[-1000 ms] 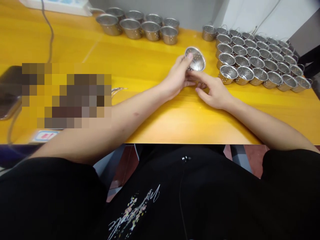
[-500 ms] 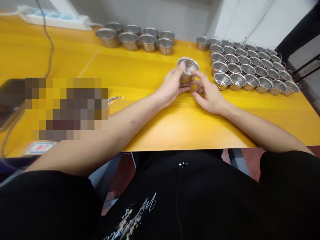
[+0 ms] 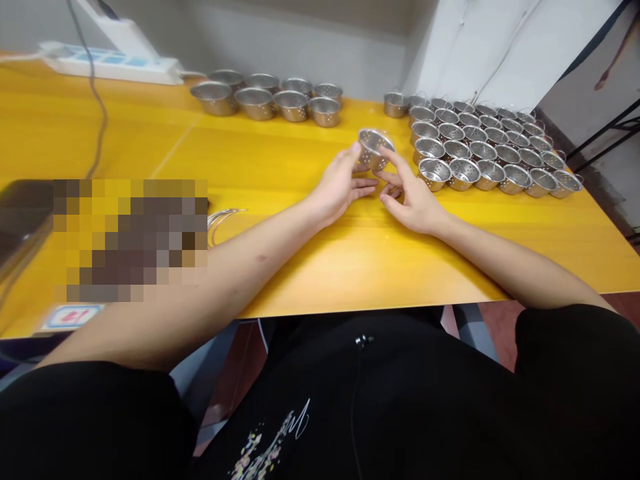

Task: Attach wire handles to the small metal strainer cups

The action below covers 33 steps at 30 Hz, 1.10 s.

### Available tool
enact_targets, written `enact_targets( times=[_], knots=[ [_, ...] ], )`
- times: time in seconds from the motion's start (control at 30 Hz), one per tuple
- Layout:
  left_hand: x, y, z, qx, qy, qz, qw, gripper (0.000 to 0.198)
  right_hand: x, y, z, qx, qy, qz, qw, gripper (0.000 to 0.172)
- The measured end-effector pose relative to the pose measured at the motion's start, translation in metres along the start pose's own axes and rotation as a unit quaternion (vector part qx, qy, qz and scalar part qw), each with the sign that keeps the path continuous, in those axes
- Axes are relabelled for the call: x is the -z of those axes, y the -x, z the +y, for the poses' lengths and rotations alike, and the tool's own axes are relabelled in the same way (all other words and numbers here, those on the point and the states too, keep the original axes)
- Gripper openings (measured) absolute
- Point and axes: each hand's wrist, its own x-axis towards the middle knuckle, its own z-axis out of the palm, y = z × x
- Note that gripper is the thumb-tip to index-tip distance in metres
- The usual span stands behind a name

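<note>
A small perforated metal strainer basket [image 3: 376, 157] is between my hands above the yellow table, its open top tilted toward me. My left hand [image 3: 336, 190] holds it from the left, thumb by the rim and fingers reaching under the base. From the right, my right hand [image 3: 415, 202] has its index finger over the front rim, with the other fingers curled beneath near the bottom. Whether a wire handle is fitted to this basket is hard to make out. Thin curved metal wires [image 3: 220, 217] lie on the table beyond my left forearm.
Rows of similar baskets with wire handles [image 3: 490, 152] stand close on the right. Several baskets without visible handles [image 3: 255, 105] line the back left. A power strip [image 3: 115, 63] with cables, a dark object [image 3: 23, 210] and a pixelated patch occupy the left side.
My left thumb has shifted from the basket's near inside to the left edge of its rim. The basket has turned slightly in my hands. The camera view has tilted a little.
</note>
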Motion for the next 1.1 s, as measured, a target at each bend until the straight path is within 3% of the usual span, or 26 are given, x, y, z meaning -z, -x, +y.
enact_targets(
  times=[0.4,0.63,0.7,0.87,1.1],
  knots=[
    [-0.004,0.005,0.003,0.009,-0.022,0.003,1.000,0.041,-0.003,-0.009,0.024,-0.031,-0.032,0.015,0.999,0.106],
    [-0.008,0.009,0.007,0.014,-0.029,-0.003,0.999,0.030,-0.003,-0.012,0.026,-0.036,-0.020,0.026,0.999,0.106],
    [-0.007,0.008,0.007,0.014,-0.026,-0.003,1.000,0.029,-0.002,-0.011,0.022,-0.027,-0.019,0.034,0.999,0.102],
    [-0.006,0.006,0.006,0.021,-0.029,0.005,0.999,0.024,-0.001,-0.010,0.010,-0.022,0.017,0.026,0.999,0.071],
    [-0.009,0.010,0.009,0.021,-0.034,0.017,0.999,0.026,0.000,-0.011,0.013,0.023,0.111,0.009,0.993,0.071]
  ],
)
